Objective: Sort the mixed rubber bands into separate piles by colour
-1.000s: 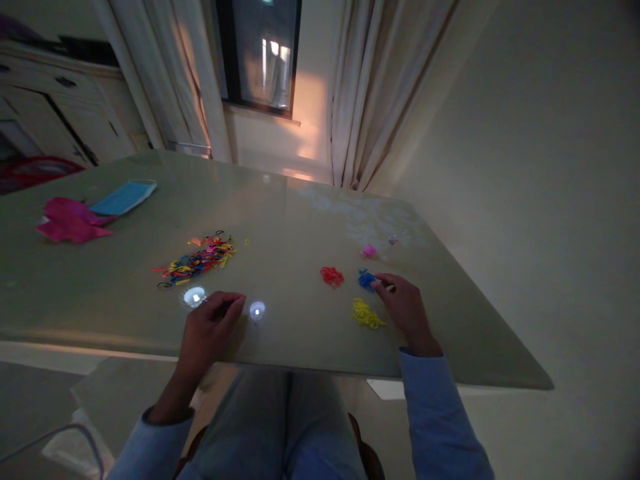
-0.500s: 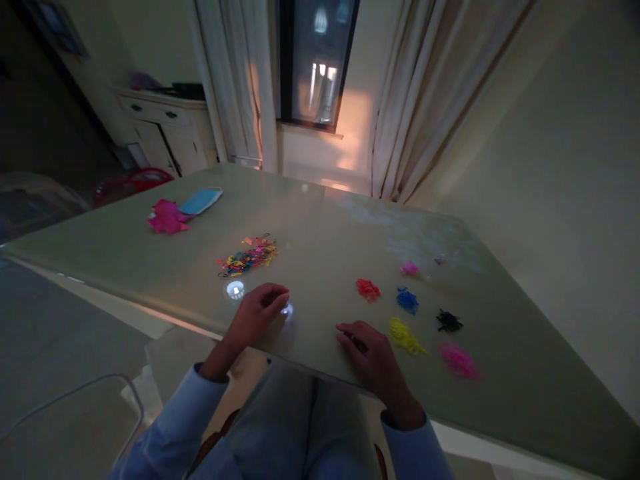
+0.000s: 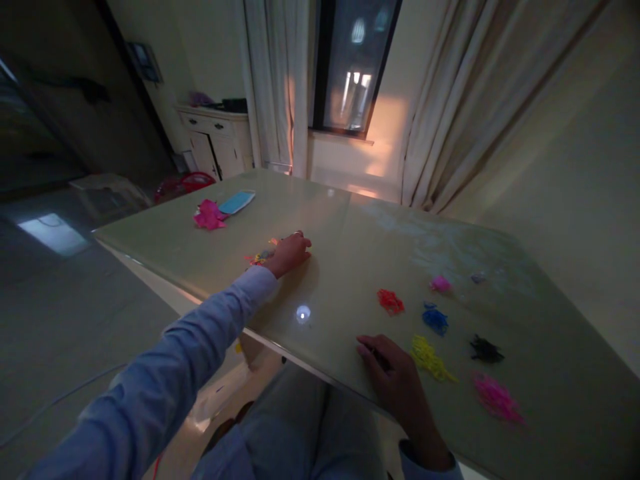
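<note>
My left hand (image 3: 291, 254) is stretched out over the right side of a mixed pile of small coloured rubber bands (image 3: 260, 257) and hides much of it. Its fingers look slightly apart, with nothing visible in them. Near the table's front edge rests my right hand (image 3: 393, 370), curled with thumb and fingertip close together; what it may hold is hidden. Beside it lies a heap of yellow bands (image 3: 429, 359). Further heaps are red (image 3: 390, 301), blue (image 3: 435, 319), black (image 3: 486, 349) and pink (image 3: 497, 398).
A crumpled pink item (image 3: 210, 215) and a blue face mask (image 3: 237, 202) lie on the table's far left. A small pink clump (image 3: 441, 284) and a small clear scrap (image 3: 478, 277) are at the right. The glossy table (image 3: 345, 267) reflects a lamp.
My left hand has moved forward from the table's front edge to the mixed pile. My right hand stays curled beside the yellow heap. The view has turned left.
</note>
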Available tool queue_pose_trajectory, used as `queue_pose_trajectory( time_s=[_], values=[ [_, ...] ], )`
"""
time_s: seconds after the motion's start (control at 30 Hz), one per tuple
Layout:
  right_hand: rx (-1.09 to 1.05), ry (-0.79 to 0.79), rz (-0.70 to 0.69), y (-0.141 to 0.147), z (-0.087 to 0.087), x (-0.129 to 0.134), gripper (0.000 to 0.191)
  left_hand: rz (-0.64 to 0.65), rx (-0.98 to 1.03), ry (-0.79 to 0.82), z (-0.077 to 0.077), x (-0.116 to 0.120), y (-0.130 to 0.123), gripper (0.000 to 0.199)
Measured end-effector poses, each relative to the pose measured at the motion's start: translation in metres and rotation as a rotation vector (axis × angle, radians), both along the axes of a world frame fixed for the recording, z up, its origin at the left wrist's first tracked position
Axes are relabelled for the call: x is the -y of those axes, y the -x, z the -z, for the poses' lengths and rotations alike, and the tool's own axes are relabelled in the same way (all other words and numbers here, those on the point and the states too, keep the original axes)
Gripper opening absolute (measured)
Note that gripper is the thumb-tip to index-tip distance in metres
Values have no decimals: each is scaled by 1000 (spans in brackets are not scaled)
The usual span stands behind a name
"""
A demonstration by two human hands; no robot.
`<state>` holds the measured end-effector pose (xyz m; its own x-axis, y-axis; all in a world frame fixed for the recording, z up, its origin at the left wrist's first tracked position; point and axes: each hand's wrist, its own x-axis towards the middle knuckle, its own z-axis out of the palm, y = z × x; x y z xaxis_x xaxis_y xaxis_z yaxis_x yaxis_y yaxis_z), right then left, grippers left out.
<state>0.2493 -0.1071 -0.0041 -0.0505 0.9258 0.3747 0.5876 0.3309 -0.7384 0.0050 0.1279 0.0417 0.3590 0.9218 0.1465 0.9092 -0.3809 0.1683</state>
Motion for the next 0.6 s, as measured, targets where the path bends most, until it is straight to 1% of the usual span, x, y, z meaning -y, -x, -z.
queue_pose_trajectory(
  time_s=[0.1, 0.23, 0.43, 0.6],
  values=[
    [-6, 2, -5, -1, 2, 1, 19, 64, -75, 22, 3, -11, -6, 24],
    [-9, -2, -10, -1, 3, 2, 18, 110, -151, 38, 5, -18, -11, 30],
    [-10, -6, -14, -1, 1, 2, 18, 111, -196, 20, 7, -17, -12, 34],
    [-13, -13, -12, -1, 1, 2, 19, 67, -184, -22, 1, -14, -9, 35]
  ],
)
